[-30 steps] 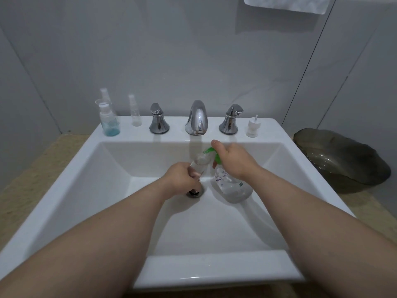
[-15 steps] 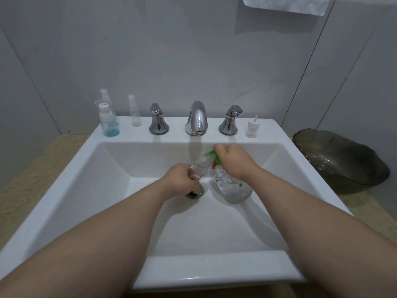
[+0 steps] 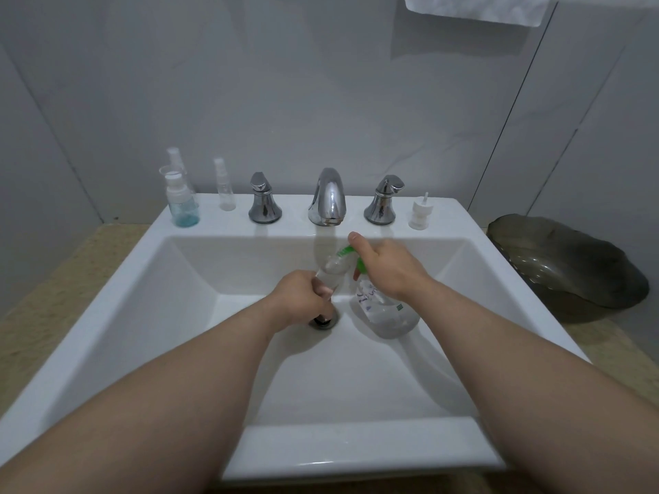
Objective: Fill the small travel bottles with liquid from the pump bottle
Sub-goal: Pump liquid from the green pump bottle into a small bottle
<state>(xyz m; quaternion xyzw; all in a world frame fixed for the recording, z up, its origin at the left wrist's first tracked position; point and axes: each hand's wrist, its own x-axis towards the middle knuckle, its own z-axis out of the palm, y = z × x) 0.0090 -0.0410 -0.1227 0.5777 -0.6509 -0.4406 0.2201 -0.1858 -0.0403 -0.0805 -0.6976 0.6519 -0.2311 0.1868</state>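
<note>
Two hands are working low inside the sink (image 3: 356, 443), prob. so that any drip is going to the drain (image 3: 326, 320) and not the counter. L hand (image 3: 303, 297) is gripping the travel btl (image 3: 333, 270), fingers curled round its lower body. It is tilting the btl so the mouth is pointing up toward the green pump head (image 3: 347, 252). R hand (image 3: 387, 269) is wrapping the neck of the pump bottle (image 3: 388, 311), one fingertip sticking up above the head; cannot tell if it is pressing.

Pump bottle is leaning in the basin just R of the drain, base apparently resting on the floor, which I judge is steadying it for one-handed pumping. Nozzle and btl mouth are meeting or nearly so; gap not readable.

Travel btl is looking clear and colourless, fill level lost in glare. Pump bottle is showing clear walls, clear liquid low down and a small label w/ writing.
</note>
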